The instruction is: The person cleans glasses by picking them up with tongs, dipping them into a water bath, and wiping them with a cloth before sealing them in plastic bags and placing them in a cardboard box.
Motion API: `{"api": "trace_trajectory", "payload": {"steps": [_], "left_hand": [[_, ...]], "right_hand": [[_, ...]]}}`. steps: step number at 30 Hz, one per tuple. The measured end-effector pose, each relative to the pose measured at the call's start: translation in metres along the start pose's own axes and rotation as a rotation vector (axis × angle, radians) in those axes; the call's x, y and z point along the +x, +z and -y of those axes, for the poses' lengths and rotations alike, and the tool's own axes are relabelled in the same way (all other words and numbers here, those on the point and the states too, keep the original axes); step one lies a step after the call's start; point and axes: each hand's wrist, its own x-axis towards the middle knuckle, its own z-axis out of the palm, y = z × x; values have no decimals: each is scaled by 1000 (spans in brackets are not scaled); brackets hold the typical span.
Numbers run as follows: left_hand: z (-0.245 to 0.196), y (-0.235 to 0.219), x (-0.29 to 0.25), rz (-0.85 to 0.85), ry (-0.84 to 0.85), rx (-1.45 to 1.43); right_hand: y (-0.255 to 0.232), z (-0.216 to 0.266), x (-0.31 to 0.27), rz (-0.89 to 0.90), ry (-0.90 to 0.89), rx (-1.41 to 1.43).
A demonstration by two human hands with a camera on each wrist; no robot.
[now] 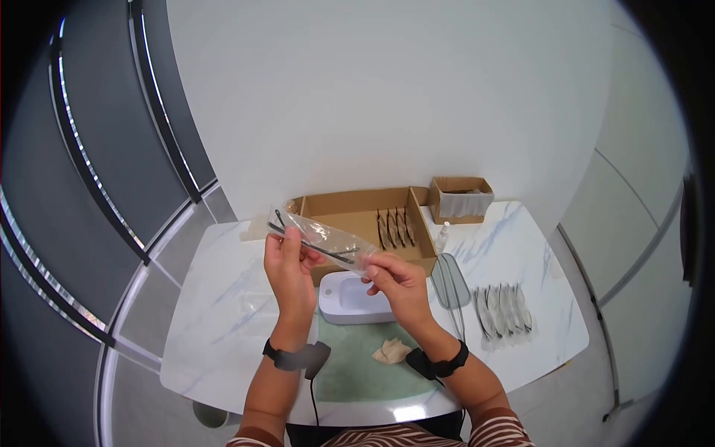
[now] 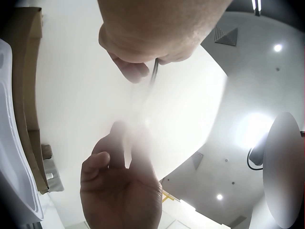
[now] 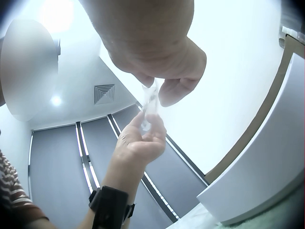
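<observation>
Both hands hold a clear plastic sleeve (image 1: 331,237) in front of the chest, with a pair of dark-framed eyeglasses (image 1: 319,249) inside it. My left hand (image 1: 292,272) pinches the sleeve and glasses at the left end, thumb on top. At the right end, my right hand (image 1: 400,287) pinches the sleeve between thumb and fingers. The sleeve slants down to the right, above a white basin-like device (image 1: 328,309). In the right wrist view, the sleeve (image 3: 150,98) stretches between the two hands.
Behind stands an open cardboard box (image 1: 335,203) with several eyeglasses (image 1: 395,228) lined up. A smaller carton (image 1: 458,212) and spray bottle (image 1: 442,237) stand right of it. Several bagged glasses (image 1: 503,311) lie at right, near a grey tray (image 1: 454,279). A beige cloth (image 1: 391,351) rests on a green mat (image 1: 346,372).
</observation>
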Motion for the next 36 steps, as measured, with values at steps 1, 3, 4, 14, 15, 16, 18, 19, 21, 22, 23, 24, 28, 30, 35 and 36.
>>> {"api": "trace_trajectory", "payload": {"steps": [1,3,4,14,15,16,18,19,21,22,23,24,28,30,35,36], "left_hand": [[2,0,-1,12,14,24],[3,1,-2,21,30,47],[2,1,-3,29,35,50],[6,1,-7,16,-34,-113],[6,2,-8,15,-34,-114],[6,3,-8,14,-25,-83],[6,3,-8,14,-17,-52],[7,3,-8,20,-19,-52],[8,2,-9,25,-21,-53],[9,1,-10,36,-37,-39],[10,0,-10,46,-52,-25],[10,0,-11,44,-51,-25],[11,2,-11,55,-83,5],[11,3,-12,61,-88,9],[5,5,-12,51,-75,-26],[3,4,-10,48,-72,-28]], "right_hand": [[1,1,0,-38,12,-4],[1,2,1,-73,25,-9],[0,2,2,-77,47,-1],[-4,-5,4,-81,59,-45],[-4,-4,4,-80,60,-46],[-4,-2,5,-99,67,-18],[-5,-1,5,-119,74,8],[-6,-1,5,-114,80,-9],[-7,-3,5,-107,87,-27],[-8,-4,5,-112,78,-53],[-8,-5,5,-116,69,-79],[-7,-4,5,-114,70,-79],[-6,-4,6,-179,18,-138],[-6,-6,7,-197,-5,-161],[-13,-13,9,-167,-158,-352],[-13,-13,9,-163,-159,-353]]}}
